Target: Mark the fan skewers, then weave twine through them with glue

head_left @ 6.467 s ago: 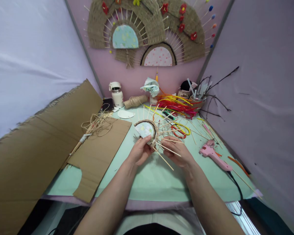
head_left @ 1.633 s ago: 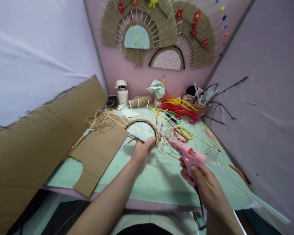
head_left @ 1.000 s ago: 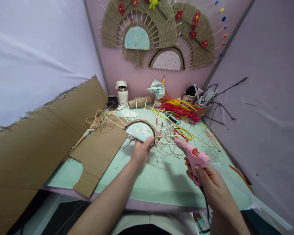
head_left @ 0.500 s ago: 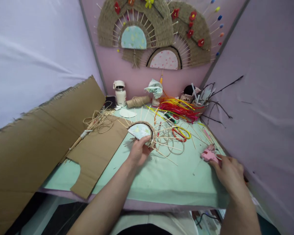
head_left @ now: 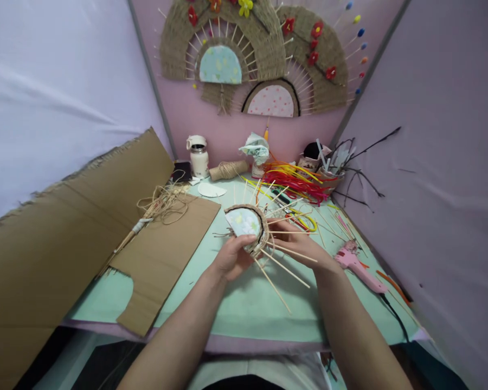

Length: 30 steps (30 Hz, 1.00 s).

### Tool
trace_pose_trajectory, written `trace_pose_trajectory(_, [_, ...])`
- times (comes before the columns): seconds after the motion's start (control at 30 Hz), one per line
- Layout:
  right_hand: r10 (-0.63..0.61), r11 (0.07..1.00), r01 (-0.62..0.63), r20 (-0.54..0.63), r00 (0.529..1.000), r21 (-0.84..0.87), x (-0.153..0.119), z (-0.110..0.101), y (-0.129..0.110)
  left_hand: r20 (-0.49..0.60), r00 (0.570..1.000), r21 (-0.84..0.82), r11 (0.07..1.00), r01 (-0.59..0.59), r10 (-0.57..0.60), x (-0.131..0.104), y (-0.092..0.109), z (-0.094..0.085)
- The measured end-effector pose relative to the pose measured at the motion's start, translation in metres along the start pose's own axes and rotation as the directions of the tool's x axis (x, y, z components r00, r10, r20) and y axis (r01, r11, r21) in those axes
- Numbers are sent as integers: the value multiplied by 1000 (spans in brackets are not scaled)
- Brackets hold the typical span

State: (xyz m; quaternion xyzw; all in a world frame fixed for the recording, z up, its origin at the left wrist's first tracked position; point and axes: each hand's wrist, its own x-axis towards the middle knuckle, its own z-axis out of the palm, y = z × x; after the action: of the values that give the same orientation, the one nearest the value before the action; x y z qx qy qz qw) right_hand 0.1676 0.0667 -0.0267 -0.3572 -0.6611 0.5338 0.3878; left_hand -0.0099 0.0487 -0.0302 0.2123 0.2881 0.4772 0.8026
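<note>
Two hands met at the half-round piece (head_left: 242,221), above mid-desk (head_left: 268,319). Left hand (head_left: 231,257): fingers closed on its near end, thumb over cloth. Flat side ran far-left to near-right. Sticks (head_left: 285,268) fanned rightward, nearer right hand (head_left: 299,246), whose fingers curled, partly hidden; grip unclear.

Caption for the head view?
Left hand holding a half-disc rayed with sticks, right hand among them, glue gun at right.

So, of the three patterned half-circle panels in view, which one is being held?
The pale floral panel edged in black, gripped by the left hand; the blue panel and pink-dotted panel are up on the wall.
</note>
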Motion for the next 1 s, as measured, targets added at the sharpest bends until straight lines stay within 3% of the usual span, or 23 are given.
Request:
trace_pose_trajectory(0.13, [82, 991, -75, -52, 995, 113, -5, -8, 9, -18, 1000, 43, 999, 20, -20, 0, 1, 1])
trace_pose_trajectory(0.23, [64, 986, -51, -78, 995, 158, -10, -11, 9, -26, 999, 60, 998, 24, -22, 1, -1, -1])
trace_pose_trajectory(0.33, [21, 981, 1, -106, 994, 195, -12, -9, 7, -24, 999, 67, 997, 31, -29, 3, -3, -3])
trace_pose_trajectory(0.53, [107, 941, -57, -135, 985, 332, -13, -1, 7, -23, 999, 79, 996, 36, -34, 3, -5, -3])
trace_pose_trajectory(1.0, [136, 913, -71, -136, 981, 401, -13, 1, 8, -27, 999, 56, 998, 40, -38, 4, -4, -1])
